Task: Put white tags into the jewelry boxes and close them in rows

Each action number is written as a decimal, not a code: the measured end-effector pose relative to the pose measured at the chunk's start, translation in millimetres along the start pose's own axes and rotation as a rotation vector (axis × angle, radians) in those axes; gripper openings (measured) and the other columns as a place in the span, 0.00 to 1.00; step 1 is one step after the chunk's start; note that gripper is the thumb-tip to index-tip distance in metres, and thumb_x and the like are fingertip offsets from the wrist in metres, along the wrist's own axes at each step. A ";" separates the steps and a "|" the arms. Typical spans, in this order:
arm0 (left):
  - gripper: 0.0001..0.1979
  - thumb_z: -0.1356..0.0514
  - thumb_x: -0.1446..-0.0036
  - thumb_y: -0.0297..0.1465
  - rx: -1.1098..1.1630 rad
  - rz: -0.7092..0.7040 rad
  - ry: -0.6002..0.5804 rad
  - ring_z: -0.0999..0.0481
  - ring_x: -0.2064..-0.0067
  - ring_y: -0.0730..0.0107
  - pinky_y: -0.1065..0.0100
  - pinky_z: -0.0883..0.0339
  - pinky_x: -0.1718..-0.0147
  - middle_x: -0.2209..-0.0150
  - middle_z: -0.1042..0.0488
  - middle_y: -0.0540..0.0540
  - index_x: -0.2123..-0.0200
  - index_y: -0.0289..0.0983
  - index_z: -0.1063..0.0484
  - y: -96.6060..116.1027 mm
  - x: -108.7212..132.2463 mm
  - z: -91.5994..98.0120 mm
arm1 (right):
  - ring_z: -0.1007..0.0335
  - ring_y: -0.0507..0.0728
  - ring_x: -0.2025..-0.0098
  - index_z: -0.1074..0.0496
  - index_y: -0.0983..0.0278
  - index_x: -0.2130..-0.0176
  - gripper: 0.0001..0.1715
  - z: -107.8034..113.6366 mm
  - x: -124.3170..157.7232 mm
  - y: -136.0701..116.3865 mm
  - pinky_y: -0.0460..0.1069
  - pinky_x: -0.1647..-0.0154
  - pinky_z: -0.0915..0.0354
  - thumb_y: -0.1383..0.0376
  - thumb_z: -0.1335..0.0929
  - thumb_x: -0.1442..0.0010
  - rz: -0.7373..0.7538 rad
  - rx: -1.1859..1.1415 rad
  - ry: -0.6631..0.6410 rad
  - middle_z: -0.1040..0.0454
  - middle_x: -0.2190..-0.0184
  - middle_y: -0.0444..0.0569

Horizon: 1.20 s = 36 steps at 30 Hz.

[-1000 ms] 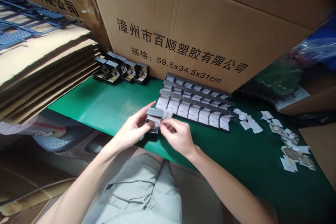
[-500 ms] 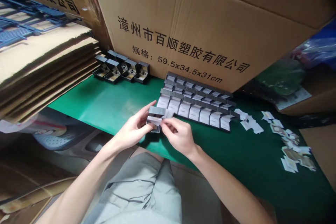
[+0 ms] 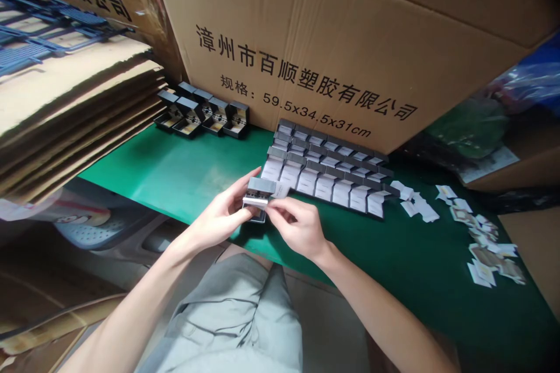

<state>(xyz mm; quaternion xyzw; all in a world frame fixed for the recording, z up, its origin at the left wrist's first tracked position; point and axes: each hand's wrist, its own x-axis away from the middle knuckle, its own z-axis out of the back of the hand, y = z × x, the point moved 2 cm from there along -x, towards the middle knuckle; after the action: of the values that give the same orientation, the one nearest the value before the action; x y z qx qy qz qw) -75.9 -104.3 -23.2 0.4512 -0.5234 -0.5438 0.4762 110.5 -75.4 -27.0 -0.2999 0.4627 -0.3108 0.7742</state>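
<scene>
A small black box (image 3: 261, 186) with its lid raised stands near the front edge of the green table. My left hand (image 3: 225, 211) is closed around its left side, the thumb at the front of the opening. A white insert card (image 3: 256, 201) lies across the box's opening, tilted. My right hand (image 3: 298, 225) pinches the right end of this card between thumb and fingers. Just behind the right fingertips another white piece (image 3: 281, 189) shows, partly hidden. Several similar boxes with white linings (image 3: 324, 185) stand open in rows behind and to the right.
Several open black boxes (image 3: 203, 111) stand at the back left. A large cardboard carton (image 3: 306, 23) rises behind. Stacked cardboard sheets (image 3: 109, 93) lie at left. Loose white cards (image 3: 420, 207) and small white-and-tan pieces (image 3: 485, 245) lie scattered on the green table (image 3: 394, 280) at right.
The white card has shifted slightly over the box's opening and now shows its edge more level. Both hands have stayed almost where they were.
</scene>
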 end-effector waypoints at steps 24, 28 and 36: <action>0.33 0.38 0.40 0.33 -0.032 -0.013 0.010 0.22 0.48 0.57 0.63 0.27 0.48 0.46 0.22 0.41 0.32 0.37 0.38 -3.5 0.3 1.3 | 0.33 0.48 0.80 0.19 0.64 0.63 0.10 -3.4 1.4 2.0 0.44 0.77 0.33 0.64 0.31 0.34 0.022 0.083 -0.007 0.22 0.75 0.46; 0.32 0.39 0.40 0.32 -0.035 -0.011 0.003 0.22 0.48 0.57 0.63 0.27 0.48 0.46 0.22 0.41 0.32 0.37 0.38 -3.7 0.2 1.2 | 0.34 0.48 0.80 0.19 0.64 0.63 0.09 -4.5 1.3 0.8 0.43 0.78 0.34 0.65 0.31 0.35 0.027 0.068 -0.002 0.22 0.75 0.46; 0.36 0.37 0.40 0.35 -0.076 0.017 0.026 0.21 0.50 0.59 0.66 0.26 0.51 0.50 0.21 0.41 0.30 0.39 0.41 -1.9 -1.0 0.1 | 0.36 0.48 0.80 0.19 0.65 0.66 0.10 -3.8 0.5 3.6 0.43 0.79 0.37 0.62 0.29 0.38 -0.185 -0.042 0.019 0.25 0.79 0.44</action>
<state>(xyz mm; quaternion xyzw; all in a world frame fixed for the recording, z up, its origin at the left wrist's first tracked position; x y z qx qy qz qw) -76.0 -103.3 -25.1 0.4355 -0.4997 -0.5533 0.5045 108.0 -74.2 -31.4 -0.3545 0.4466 -0.3742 0.7314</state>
